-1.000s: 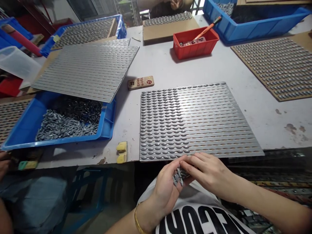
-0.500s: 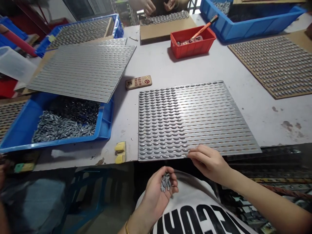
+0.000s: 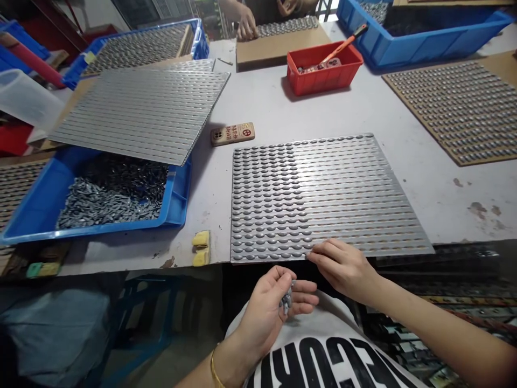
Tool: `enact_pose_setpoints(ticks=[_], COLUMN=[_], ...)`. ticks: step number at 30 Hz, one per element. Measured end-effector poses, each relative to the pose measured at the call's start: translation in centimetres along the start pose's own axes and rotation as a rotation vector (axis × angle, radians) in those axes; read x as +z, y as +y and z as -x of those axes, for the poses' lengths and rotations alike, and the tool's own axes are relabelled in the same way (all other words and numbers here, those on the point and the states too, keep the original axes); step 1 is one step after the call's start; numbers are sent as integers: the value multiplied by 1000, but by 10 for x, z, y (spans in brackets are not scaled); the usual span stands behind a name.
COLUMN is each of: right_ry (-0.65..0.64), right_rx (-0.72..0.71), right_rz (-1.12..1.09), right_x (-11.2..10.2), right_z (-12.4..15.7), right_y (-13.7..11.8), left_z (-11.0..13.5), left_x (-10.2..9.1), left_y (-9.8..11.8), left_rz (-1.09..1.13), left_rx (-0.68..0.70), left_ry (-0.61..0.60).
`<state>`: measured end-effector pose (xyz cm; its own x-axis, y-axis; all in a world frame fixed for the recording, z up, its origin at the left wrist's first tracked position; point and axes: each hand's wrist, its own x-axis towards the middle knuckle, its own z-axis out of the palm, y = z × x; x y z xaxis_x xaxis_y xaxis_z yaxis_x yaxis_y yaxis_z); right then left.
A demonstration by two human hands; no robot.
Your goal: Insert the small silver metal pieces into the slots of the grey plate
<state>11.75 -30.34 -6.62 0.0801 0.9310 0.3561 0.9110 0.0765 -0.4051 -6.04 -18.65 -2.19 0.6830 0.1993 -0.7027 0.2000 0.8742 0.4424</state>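
Note:
My left hand (image 3: 270, 304) is cupped just below the table's near edge, holding a small bunch of grey metal pieces (image 3: 286, 299) in its curled fingers. My right hand (image 3: 343, 269) lies palm down with its fingertips on the near edge of a ridged metal sheet (image 3: 323, 199). Rows of oval grey pieces fill the grooves of that sheet, and the right hand holds nothing that I can see.
A tilted ridged sheet (image 3: 141, 116) overhangs a blue bin (image 3: 173, 199) of loose grey pieces at left. A wooden block (image 3: 232, 133), a red box (image 3: 323, 73) and a loaded board (image 3: 456, 108) lie on the table. A co-worker's hand (image 3: 246, 26) is at the far side.
My hands have stayed apart since the earlier moment when they met over the pieces. The left hand has turned and holds fewer pieces. The right hand has settled on the sheet's near edge.

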Motion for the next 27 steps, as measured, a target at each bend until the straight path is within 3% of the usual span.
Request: enact_pose_setpoints(ticks=[6,11,15,19,23,27], right_ry=[62,14,7,102,229,309], right_rx=[97,177,324,396,411,332], right_rz=[-301,-492,-612,-737,-730,-567], right_x=[-18,-35,-33,-23,-15,-12], right_z=[-8,-17,-14,-6,2,8], right_y=[-12,-30,-31,-34,-39,-43], left_z=[-11,-16,-19,-22,-25,-28], left_x=[12,20,23,28,35,40], left_y=[-1,-2,-2,-6,-11,-15], left_rz=[29,-53,-77,-6,16,-11], left_rx=[56,139,184,103,94,92], left_ry=[29,19,41,20,-4,9])
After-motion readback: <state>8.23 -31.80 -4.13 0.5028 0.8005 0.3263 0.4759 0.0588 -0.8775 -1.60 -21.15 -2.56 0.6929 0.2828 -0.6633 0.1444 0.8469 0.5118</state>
